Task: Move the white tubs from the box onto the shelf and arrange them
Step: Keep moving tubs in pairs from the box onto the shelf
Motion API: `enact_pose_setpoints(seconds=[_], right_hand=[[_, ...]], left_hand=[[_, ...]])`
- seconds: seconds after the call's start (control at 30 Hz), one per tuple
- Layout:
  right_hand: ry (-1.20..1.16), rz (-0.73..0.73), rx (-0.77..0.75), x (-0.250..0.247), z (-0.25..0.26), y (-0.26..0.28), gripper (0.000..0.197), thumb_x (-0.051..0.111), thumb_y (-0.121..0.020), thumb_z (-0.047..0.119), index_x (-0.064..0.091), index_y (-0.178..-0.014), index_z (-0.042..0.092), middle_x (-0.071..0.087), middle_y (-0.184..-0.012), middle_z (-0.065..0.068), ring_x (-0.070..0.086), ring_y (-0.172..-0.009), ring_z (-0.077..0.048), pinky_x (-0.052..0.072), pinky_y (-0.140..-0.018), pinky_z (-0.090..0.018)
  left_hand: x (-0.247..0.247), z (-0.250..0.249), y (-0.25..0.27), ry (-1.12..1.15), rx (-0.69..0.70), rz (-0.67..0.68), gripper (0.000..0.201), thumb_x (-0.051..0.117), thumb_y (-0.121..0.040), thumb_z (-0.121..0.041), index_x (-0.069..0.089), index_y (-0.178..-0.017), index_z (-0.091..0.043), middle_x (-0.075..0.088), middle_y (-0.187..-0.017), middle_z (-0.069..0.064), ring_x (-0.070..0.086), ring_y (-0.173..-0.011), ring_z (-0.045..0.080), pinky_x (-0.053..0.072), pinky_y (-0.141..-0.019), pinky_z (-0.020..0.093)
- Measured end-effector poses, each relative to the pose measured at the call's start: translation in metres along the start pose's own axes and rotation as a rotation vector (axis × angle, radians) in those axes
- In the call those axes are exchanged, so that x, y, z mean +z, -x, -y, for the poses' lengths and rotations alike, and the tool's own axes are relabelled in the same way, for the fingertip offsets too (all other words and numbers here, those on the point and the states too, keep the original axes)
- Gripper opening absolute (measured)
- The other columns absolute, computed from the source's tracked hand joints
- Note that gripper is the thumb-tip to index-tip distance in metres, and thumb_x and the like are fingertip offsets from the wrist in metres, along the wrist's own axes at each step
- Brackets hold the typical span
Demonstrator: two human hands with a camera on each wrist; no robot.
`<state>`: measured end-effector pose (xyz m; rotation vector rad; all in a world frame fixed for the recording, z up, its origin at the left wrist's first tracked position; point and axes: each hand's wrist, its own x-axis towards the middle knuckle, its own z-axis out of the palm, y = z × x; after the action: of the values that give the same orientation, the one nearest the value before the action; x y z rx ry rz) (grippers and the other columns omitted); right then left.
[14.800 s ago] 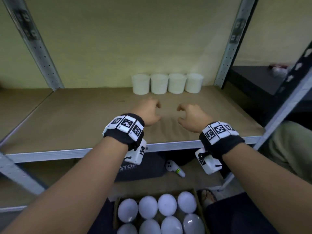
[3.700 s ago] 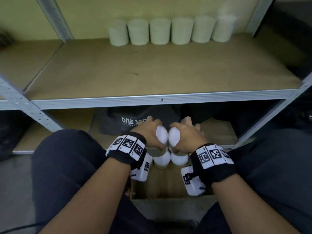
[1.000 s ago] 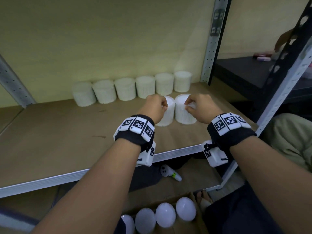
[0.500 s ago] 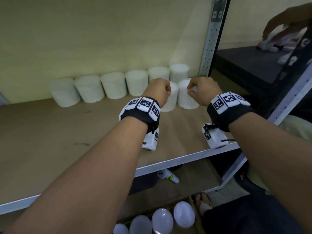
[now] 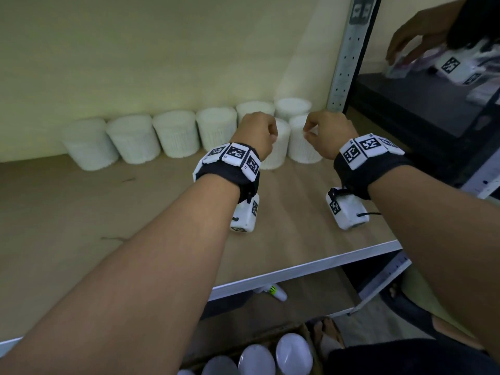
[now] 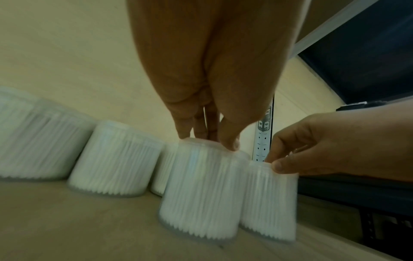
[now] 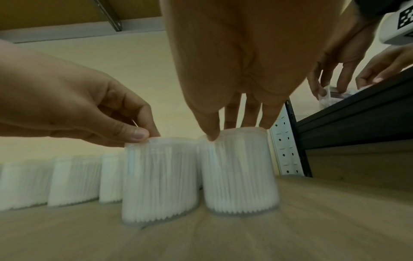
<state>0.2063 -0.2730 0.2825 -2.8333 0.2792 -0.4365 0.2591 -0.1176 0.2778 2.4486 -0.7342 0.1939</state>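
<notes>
Several white tubs (image 5: pixel 176 136) stand in a row along the back wall of the wooden shelf (image 5: pixel 108 212). Two more tubs stand side by side on the shelf, just in front of the row's right end. My left hand (image 5: pixel 255 133) pinches the top rim of the left tub (image 6: pixel 201 190). My right hand (image 5: pixel 327 133) pinches the top rim of the right tub (image 7: pixel 239 173). Both tubs look slightly blurred. Below the shelf, the cardboard box (image 5: pixel 270 331) holds more white tubs (image 5: pixel 293 353).
A perforated metal upright (image 5: pixel 346 55) stands just right of the tubs. Beyond it, another person's hands (image 5: pixel 411 41) handle items on a dark shelf. A white controller (image 5: pixel 273 292) lies on the lower board. The shelf's metal front edge (image 5: pixel 311 266) runs under my forearms.
Both hands have carried the two tubs back across the shelf, up against the right end of the back row. Another person's hands have come into view at the upper right.
</notes>
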Motion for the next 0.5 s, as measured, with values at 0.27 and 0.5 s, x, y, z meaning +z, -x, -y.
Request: enact_pose_setpoints(seconds=[0.27, 0.5], right_hand=[[0.014, 0.046, -0.01, -0.002, -0.004, -0.006, 0.024, 0.052, -0.094, 0.016, 0.062, -0.114, 0.008, 0.06, -0.123, -0.013, 0.058, -0.11, -0.03, 0.047, -0.091, -0.038], [-0.064, 0.059, -0.026, -0.022, -0.001, 0.016, 0.038, 0.059, -0.091, 0.022, 0.053, -0.127, 0.011, 0.052, -0.135, -0.011, 0.052, -0.122, -0.027, 0.043, -0.096, -0.033]], left_hand=[[-0.001, -0.003, -0.004, -0.038, -0.009, 0.047, 0.019, 0.054, -0.087, 0.001, 0.067, -0.099, -0.007, 0.065, -0.111, 0.009, 0.062, -0.101, 0.022, 0.048, -0.078, 0.025], [-0.006, -0.007, 0.016, -0.121, 0.016, 0.069, 0.04, 0.057, -0.091, -0.024, 0.053, -0.127, -0.008, 0.048, -0.132, 0.012, 0.045, -0.124, 0.027, 0.039, -0.103, 0.034]])
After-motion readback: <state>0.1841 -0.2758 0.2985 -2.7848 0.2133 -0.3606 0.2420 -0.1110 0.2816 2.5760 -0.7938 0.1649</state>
